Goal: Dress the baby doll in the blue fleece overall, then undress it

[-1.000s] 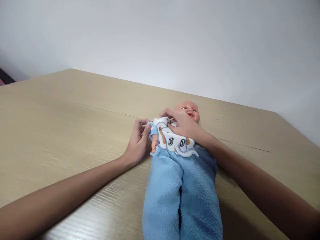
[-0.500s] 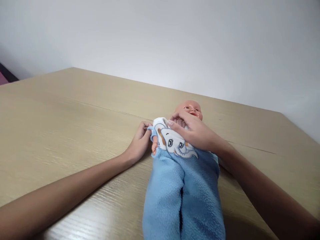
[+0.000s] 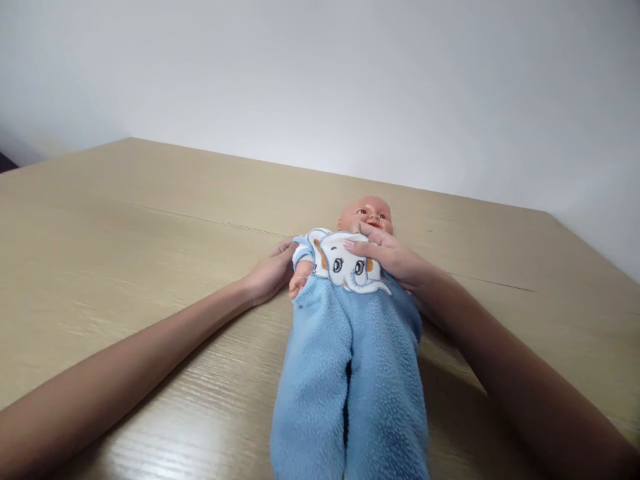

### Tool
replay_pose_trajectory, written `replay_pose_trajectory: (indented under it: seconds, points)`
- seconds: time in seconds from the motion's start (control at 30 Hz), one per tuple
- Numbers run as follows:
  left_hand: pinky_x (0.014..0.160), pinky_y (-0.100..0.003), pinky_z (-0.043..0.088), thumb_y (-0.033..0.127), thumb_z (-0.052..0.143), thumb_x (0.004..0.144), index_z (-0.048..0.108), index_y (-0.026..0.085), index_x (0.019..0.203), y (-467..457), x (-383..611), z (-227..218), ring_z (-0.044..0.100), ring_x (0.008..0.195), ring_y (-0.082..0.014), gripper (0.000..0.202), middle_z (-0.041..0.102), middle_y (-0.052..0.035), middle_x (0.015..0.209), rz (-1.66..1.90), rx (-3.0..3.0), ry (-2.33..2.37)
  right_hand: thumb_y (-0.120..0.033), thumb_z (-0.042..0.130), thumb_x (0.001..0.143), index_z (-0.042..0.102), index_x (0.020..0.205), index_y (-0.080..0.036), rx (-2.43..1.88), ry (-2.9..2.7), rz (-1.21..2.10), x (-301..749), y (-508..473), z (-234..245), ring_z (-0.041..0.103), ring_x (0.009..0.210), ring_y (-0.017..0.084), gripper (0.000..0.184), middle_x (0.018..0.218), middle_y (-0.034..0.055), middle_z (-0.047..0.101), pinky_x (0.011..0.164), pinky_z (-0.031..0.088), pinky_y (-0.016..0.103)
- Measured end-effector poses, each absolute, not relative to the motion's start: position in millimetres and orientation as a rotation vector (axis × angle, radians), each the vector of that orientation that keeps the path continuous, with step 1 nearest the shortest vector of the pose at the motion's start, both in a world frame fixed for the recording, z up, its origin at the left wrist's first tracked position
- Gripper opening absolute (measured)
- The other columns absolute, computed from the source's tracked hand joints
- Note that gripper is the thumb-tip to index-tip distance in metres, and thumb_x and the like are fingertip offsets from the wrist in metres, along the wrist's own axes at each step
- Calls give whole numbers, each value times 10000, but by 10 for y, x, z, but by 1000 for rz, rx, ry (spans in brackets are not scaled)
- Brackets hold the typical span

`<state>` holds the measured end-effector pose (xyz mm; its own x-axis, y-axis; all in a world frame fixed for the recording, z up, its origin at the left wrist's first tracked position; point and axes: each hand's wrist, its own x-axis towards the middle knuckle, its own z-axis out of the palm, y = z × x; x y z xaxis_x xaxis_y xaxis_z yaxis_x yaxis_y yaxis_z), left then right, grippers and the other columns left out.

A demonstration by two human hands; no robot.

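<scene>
A baby doll lies on its back on the table, head away from me. It wears a blue fleece romper with a white chest and an embroidered elephant face. My left hand is closed on the blue-edged sleeve on the left, its fingertips partly hidden. Out of that sleeve comes the doll's small arm. My right hand grips the romper's top near the neck, thumb on the front, other fingers below the doll's chin. The doll's other arm is hidden.
The light wooden table reaches to a plain pale wall. A thin seam crosses the tabletop. Something dark shows at the far left edge.
The sleeve has moved up the doll's arm, which now shows more. My right hand has shifted from lying over the chest to gripping the cloth, and the elephant face lies flatter.
</scene>
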<state>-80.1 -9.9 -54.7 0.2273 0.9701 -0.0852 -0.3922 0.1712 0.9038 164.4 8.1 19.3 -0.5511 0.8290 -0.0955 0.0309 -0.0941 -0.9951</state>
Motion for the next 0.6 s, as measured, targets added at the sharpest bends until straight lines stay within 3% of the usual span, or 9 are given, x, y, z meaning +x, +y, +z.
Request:
replay_pose_trajectory:
  seconds: [0.13, 0.33, 0.43, 0.6]
  points:
    - [767, -261, 563, 350, 814, 872, 747, 181, 897, 22, -816, -482, 654, 811, -168, 184, 711, -37, 894, 1110, 973, 768, -420, 960, 772, 514, 931, -266, -873, -1447, 1769, 1693, 108, 104, 631, 656, 135, 498, 784, -51, 658, 584, 540, 243]
    - [598, -261, 463, 264, 742, 712, 638, 170, 707, 245, -775, -338, 501, 642, -144, 141, 560, -1, 695, 1038, 1007, 800, -413, 922, 776, 474, 885, -268, -785, -1373, 1755, 1739, 112, 18, 582, 634, 127, 484, 743, -68, 591, 548, 497, 216]
    - [569, -283, 454, 278, 698, 688, 649, 165, 718, 324, -781, -321, 513, 625, -163, 127, 590, -26, 690, 973, 999, 817, -397, 911, 775, 444, 854, -267, -767, -1380, 1743, 1732, 121, 13, 535, 608, 114, 490, 719, -80, 545, 529, 456, 202]
    - [512, -297, 442, 267, 681, 720, 546, 205, 649, 395, -789, -363, 476, 534, -162, 164, 533, -9, 576, 929, 958, 834, -387, 879, 752, 468, 916, -274, -821, -1375, 1757, 1709, 126, 17, 617, 663, 144, 456, 794, -57, 634, 608, 542, 252]
